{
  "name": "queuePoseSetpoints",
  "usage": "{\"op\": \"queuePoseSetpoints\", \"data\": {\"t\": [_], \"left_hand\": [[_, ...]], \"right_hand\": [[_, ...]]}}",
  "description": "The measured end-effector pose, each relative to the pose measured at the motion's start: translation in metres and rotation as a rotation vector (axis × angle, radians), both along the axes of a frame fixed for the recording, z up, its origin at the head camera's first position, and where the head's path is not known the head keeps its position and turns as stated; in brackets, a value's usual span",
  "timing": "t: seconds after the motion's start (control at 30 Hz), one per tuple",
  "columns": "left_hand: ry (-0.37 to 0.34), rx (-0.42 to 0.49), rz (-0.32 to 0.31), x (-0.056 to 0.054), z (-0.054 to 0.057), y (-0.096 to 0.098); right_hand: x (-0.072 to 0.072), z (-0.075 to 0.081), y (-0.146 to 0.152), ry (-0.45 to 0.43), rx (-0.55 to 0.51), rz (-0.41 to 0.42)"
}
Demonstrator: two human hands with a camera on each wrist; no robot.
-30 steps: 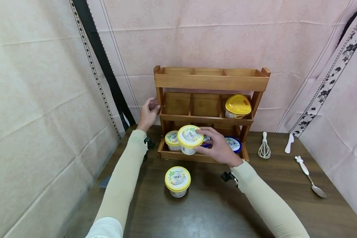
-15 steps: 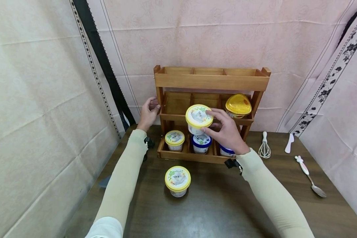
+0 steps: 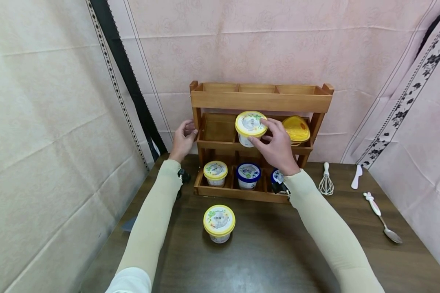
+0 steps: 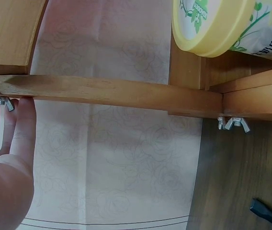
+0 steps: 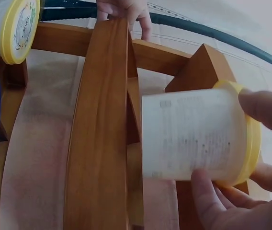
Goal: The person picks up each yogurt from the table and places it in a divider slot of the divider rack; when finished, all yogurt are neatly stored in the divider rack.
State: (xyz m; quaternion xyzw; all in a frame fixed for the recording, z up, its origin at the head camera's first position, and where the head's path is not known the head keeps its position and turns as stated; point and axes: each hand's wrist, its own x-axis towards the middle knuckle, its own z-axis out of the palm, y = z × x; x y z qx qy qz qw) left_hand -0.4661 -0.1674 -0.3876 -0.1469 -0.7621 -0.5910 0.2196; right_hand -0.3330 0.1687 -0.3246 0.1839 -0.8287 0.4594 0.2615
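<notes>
My right hand [image 3: 277, 148] grips a white tub with a yellow lid [image 3: 251, 124] by its lid and side. This tub is upright, in front of the middle compartment of the rack's second tier, and its base overlaps the front rail in the head view. The right wrist view shows the tub's printed side [image 5: 188, 139] beside the rail, with thumb and fingers around the lid end. My left hand [image 3: 183, 140] holds the left post of the wooden rack [image 3: 260, 99]; its fingers [image 4: 23, 134] reach the post's edge by a wing nut [image 4: 2, 101].
A yellow-lidded tub [image 3: 215, 173] and a blue-lidded tub [image 3: 248, 175] sit on the bottom tier; another blue-lidded tub [image 3: 277, 176] is partly hidden. A yellow-topped tub [image 3: 297, 129] occupies the second tier's right. Another tub [image 3: 219, 221] stands in front. Right: whisk [image 3: 326, 181], knife [image 3: 357, 177], spoon [image 3: 382, 217].
My right hand has raised the yellow-lidded tub from the bottom tier's height, up and slightly right, to the second tier. The left hand has stayed at the post.
</notes>
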Motion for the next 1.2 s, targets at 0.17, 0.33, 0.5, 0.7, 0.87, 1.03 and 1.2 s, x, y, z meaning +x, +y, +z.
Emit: {"op": "queuePoseSetpoints", "data": {"t": [0.17, 0.33, 0.5, 0.7, 0.87, 1.03, 1.2], "left_hand": [[-0.012, 0.002, -0.002, 0.002, 0.002, 0.000], [-0.028, -0.002, 0.004, 0.001, 0.002, -0.001], [-0.025, -0.002, 0.004, -0.001, -0.001, -0.002], [-0.021, 0.002, 0.003, -0.003, -0.003, -0.003], [-0.012, 0.004, 0.001, -0.002, -0.002, -0.002], [-0.012, 0.004, 0.005, -0.001, 0.000, -0.001], [-0.011, 0.007, -0.002, -0.001, -0.001, -0.001]], "right_hand": [[-0.011, 0.001, -0.006, 0.039, -0.007, -0.060], [-0.022, -0.004, -0.009, 0.056, 0.019, -0.098], [-0.028, -0.014, -0.009, 0.036, 0.090, -0.148], [-0.030, -0.021, -0.008, 0.008, 0.111, -0.150], [-0.028, -0.022, -0.006, 0.017, 0.106, -0.159], [-0.021, -0.020, -0.004, 0.040, 0.097, -0.156], [-0.013, -0.021, -0.001, 0.039, 0.070, -0.139]]}}
